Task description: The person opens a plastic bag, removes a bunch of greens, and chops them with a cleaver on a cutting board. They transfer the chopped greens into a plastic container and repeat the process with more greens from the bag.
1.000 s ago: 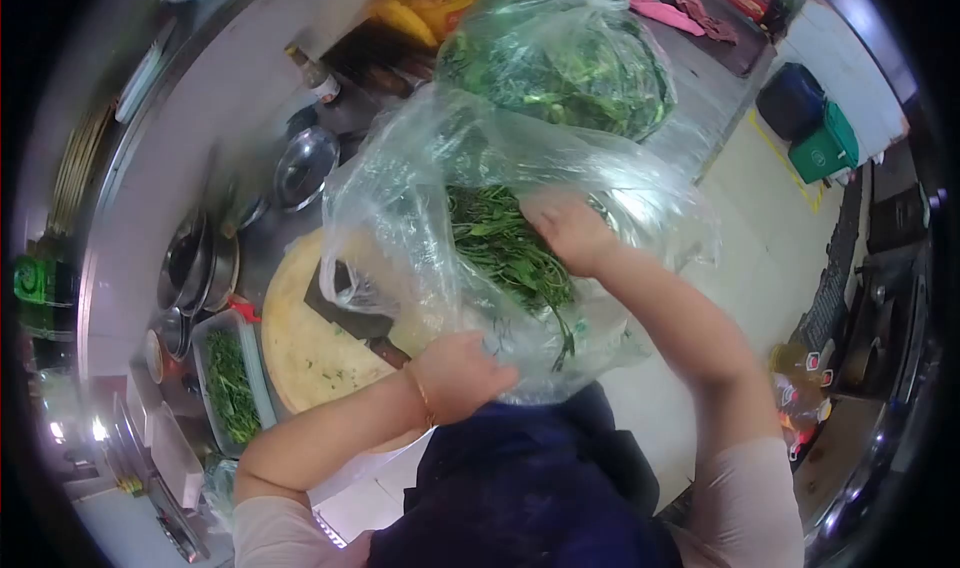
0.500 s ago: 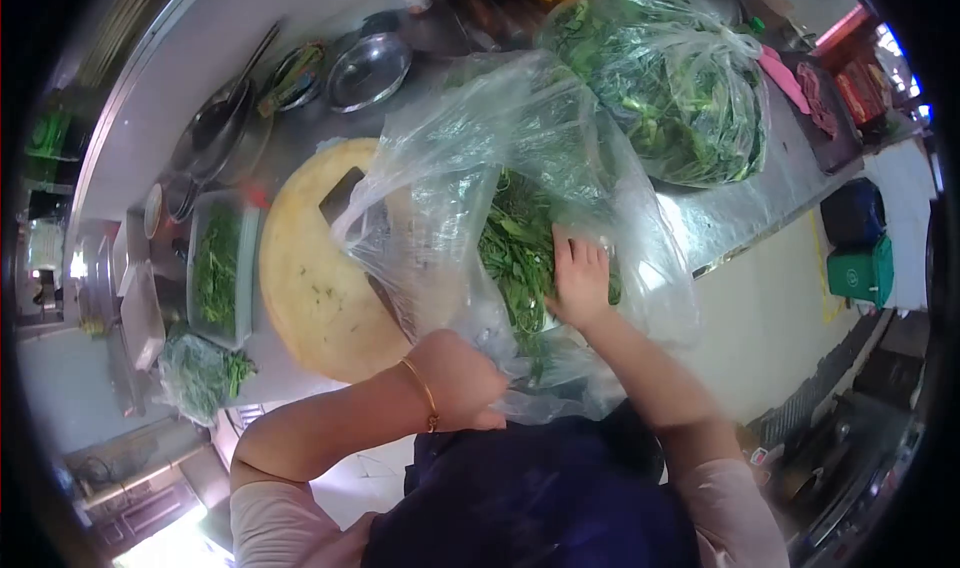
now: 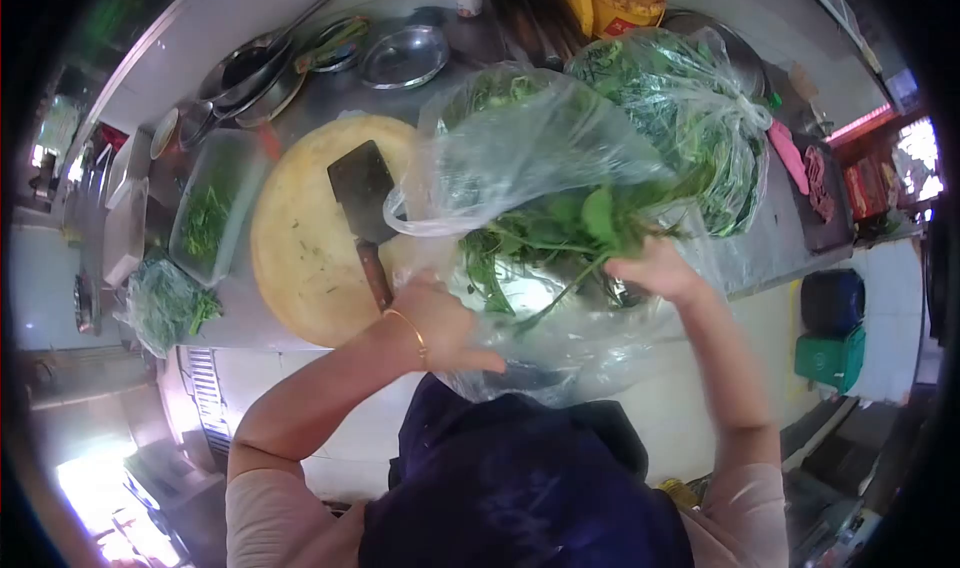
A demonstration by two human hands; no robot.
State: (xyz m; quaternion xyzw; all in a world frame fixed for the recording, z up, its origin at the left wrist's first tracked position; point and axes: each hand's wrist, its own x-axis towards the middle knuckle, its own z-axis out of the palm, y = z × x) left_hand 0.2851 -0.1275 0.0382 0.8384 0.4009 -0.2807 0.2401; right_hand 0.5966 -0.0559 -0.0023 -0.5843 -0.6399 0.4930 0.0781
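My left hand (image 3: 445, 323), with a thin bracelet at the wrist, grips the near edge of a clear plastic bag (image 3: 530, 158) that lies open on the counter. My right hand (image 3: 655, 271) is inside the bag's mouth, closed on a bunch of leafy green stems (image 3: 560, 233) and lifting it clear of the plastic. Behind this bag stands a second, fuller bag of greens (image 3: 680, 108). A cleaver (image 3: 362, 203) rests on the round wooden chopping board (image 3: 300, 248) just left of the bag, its handle near my left hand.
A tray of cut greens (image 3: 205, 218) and a small bag of greens (image 3: 160, 303) lie left of the board. Metal bowls (image 3: 405, 56) and pans (image 3: 250, 73) line the back of the steel counter (image 3: 770, 238). A green bin (image 3: 830, 353) stands on the floor at right.
My right hand has closed on a bunch of greens and raised it out of the bag. My left hand still holds the bag's edge. My view has swung left.
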